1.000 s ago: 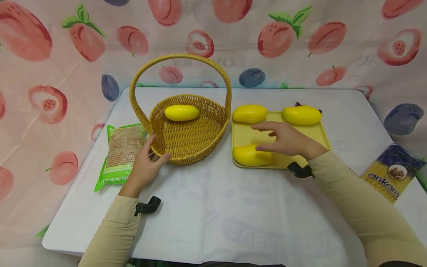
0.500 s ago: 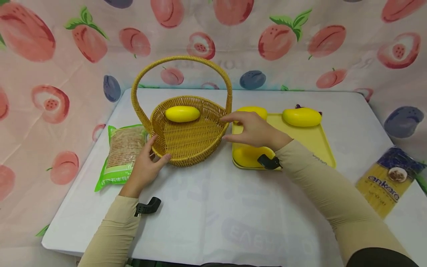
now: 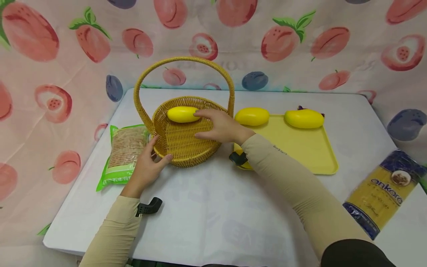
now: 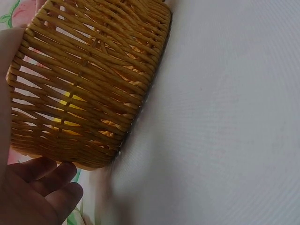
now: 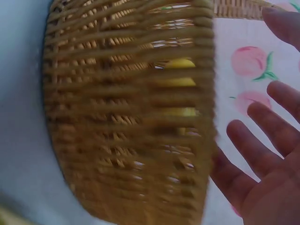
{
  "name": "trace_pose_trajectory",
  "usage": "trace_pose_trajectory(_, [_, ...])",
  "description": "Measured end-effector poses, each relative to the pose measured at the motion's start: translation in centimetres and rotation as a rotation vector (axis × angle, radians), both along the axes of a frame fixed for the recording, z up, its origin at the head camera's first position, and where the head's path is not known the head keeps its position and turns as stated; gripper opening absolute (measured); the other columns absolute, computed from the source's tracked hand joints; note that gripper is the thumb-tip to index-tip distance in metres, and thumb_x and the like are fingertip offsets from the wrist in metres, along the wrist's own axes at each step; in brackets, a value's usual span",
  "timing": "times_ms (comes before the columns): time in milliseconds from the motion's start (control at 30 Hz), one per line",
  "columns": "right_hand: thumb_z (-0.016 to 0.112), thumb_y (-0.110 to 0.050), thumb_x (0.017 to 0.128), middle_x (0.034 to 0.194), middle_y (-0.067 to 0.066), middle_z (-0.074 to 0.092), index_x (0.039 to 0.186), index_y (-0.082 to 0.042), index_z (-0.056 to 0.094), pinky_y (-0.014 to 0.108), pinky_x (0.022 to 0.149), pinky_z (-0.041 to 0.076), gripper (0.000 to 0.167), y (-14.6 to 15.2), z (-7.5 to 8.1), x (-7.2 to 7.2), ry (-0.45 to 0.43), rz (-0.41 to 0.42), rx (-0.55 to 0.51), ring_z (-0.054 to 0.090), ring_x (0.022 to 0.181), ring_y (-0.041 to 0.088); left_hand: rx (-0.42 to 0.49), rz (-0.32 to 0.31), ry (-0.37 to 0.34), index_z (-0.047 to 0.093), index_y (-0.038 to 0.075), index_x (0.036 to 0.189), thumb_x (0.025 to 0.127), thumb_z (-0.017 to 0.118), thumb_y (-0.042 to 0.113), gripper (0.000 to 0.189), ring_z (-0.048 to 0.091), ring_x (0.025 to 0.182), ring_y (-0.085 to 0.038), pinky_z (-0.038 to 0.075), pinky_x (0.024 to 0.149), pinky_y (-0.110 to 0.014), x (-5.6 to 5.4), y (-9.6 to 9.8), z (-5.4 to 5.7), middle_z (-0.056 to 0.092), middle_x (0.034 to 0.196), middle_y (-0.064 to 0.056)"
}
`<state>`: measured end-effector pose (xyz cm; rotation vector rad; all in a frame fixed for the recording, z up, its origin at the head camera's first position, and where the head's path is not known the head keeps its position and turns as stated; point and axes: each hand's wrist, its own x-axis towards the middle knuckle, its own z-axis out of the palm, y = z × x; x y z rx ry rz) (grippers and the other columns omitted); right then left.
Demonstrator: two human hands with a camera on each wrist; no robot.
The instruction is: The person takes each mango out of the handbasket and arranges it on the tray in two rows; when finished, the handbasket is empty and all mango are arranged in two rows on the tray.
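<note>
A yellow mango (image 3: 182,114) lies at the back inside a wicker basket (image 3: 186,148) with a tall arched handle. My left hand (image 3: 145,167) holds the basket's near-left rim; in the left wrist view its fingers (image 4: 61,190) rest against the woven side. Over the basket's right half reaches my right hand (image 3: 221,126), fingers spread and holding nothing, its fingertips overlapping the mango's right end. In the right wrist view, the spread fingers (image 5: 262,140) stand beside the basket wall. Two more mangoes, a left one (image 3: 252,116) and a right one (image 3: 304,119), lie at the yellow tray's back edge.
The yellow tray (image 3: 300,148) stands right of the basket, its front-left part hidden by my right forearm. A green-edged bag (image 3: 128,152) lies left of the basket. An ankoro packet (image 3: 383,193) lies at the right. A small dark object (image 3: 301,108) shows behind the right mango.
My right hand has moved left from above the tray to over the basket, its fingers open. The mango at the tray's front left is now hidden behind my right arm. My left hand stays put.
</note>
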<state>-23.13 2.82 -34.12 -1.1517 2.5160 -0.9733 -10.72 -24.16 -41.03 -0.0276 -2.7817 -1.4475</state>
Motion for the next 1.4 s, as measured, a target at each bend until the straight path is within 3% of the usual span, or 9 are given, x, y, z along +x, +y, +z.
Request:
trace_pose_trajectory(100, [0.074,-0.04,0.09,0.151,0.008,0.046,0.149,-0.007,0.046,0.031,0.117,0.028,0.073,-1.1,-0.4,-0.3,-0.012,-0.004,0.003,0.037,0.141,0.022,-0.002,-0.003,-0.003,0.017,0.005,0.16,0.097,0.068,0.03,0.084,0.036,0.139,-0.044,0.032,0.114,-0.055,0.0,0.0,0.0,0.029,0.156,-0.027])
trace_pose_trajectory(433, [0.073,-0.045,0.09,0.155,0.005,0.041,0.153,-0.013,0.041,0.036,0.117,0.03,0.078,-3.4,-1.2,-1.2,-0.073,-0.079,0.054,0.035,0.142,0.022,0.002,-0.002,-0.009,0.017,0.006,0.16,0.098,0.067,0.027,0.083,0.036,0.139,-0.044,0.032,0.114,-0.055,0.0,0.0,0.1,0.029,0.156,-0.027])
trace_pose_trajectory(600, [0.073,-0.046,0.09,0.156,0.006,0.039,0.154,-0.012,0.039,0.037,0.117,0.03,0.08,-4.1,-1.3,-2.2,-0.083,-0.078,0.093,0.035,0.143,0.024,0.001,-0.004,-0.006,0.017,0.005,0.16,0.098,0.067,0.029,0.084,0.035,0.14,-0.044,0.032,0.114,-0.056,0.1,0.1,0.2,0.027,0.157,-0.026])
trace_pose_trajectory(900, [0.072,-0.047,0.091,0.157,0.001,0.037,0.157,-0.019,0.035,0.035,0.119,0.026,0.081,-4.4,0.4,-4.1,-0.069,-0.08,0.179,0.033,0.144,0.02,0.003,0.0,-0.014,0.018,0.006,0.16,0.097,0.067,0.033,0.084,0.034,0.141,-0.043,0.031,0.114,-0.056,0.0,0.0,0.2,0.027,0.158,-0.025])
trace_pose_trajectory(1233, [0.071,-0.047,0.092,0.159,-0.003,0.035,0.158,-0.02,0.032,0.033,0.119,0.025,0.081,-4.8,1.9,-4.6,-0.086,-0.063,0.191,0.029,0.145,0.016,0.116,-0.026,-0.053,0.008,0.004,0.158,0.1,0.061,0.022,0.081,0.029,0.143,-0.042,0.025,0.118,-0.055,0.1,0.5,0.0,0.022,0.156,-0.031])
trace_pose_trajectory(1400, [0.069,-0.048,0.093,0.16,-0.005,0.033,0.158,-0.021,0.031,0.035,0.12,0.024,0.08,-5.0,2.6,-5.0,-0.095,-0.07,0.209,0.027,0.146,0.015,0.095,-0.022,-0.062,0.007,0.006,0.158,0.099,0.062,0.022,0.082,0.028,0.144,-0.039,0.025,0.118,-0.052,-0.2,0.3,0.1,0.022,0.157,-0.029])
